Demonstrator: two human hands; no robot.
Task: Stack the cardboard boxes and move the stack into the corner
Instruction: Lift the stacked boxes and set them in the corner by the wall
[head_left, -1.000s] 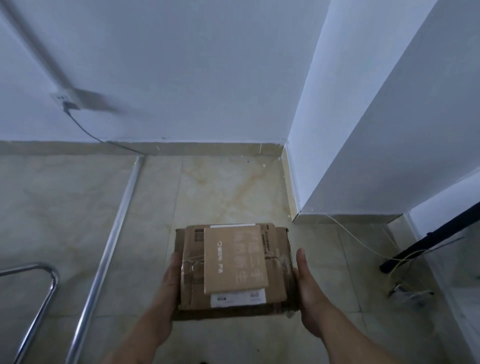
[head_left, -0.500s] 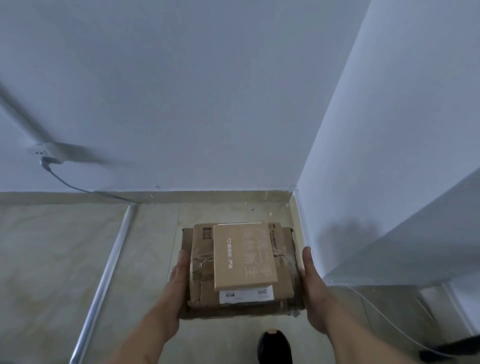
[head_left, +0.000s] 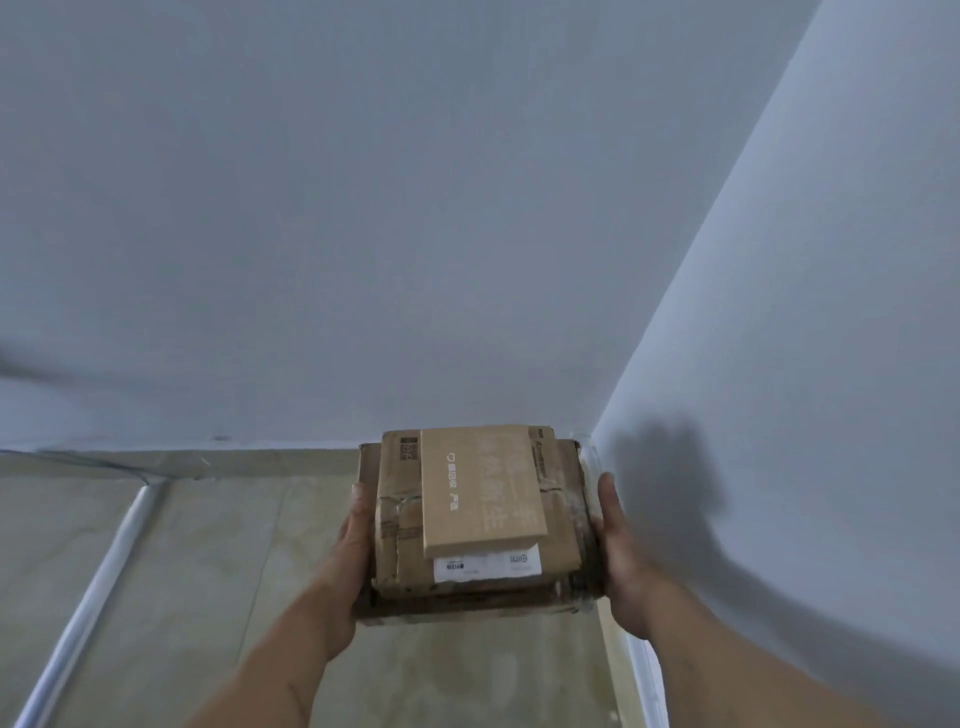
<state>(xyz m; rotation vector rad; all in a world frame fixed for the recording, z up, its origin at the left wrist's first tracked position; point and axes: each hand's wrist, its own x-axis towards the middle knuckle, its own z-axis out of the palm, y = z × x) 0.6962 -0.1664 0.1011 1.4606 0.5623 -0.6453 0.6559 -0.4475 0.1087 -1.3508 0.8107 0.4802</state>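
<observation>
Clearly three taped, worn cardboard boxes (head_left: 480, 525) sit stacked, smallest on top.

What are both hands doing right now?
Left hand: pressed against the left side of the box stack, holding it.
Right hand: pressed against its right side, holding it.

Dim, bluish, soft light; blurred shadow on the right wall (head_left: 670, 488); wide-angle bending at the edges.

Beige tiled floor (head_left: 218, 571) — metal pipe (head_left: 93, 597)
</observation>
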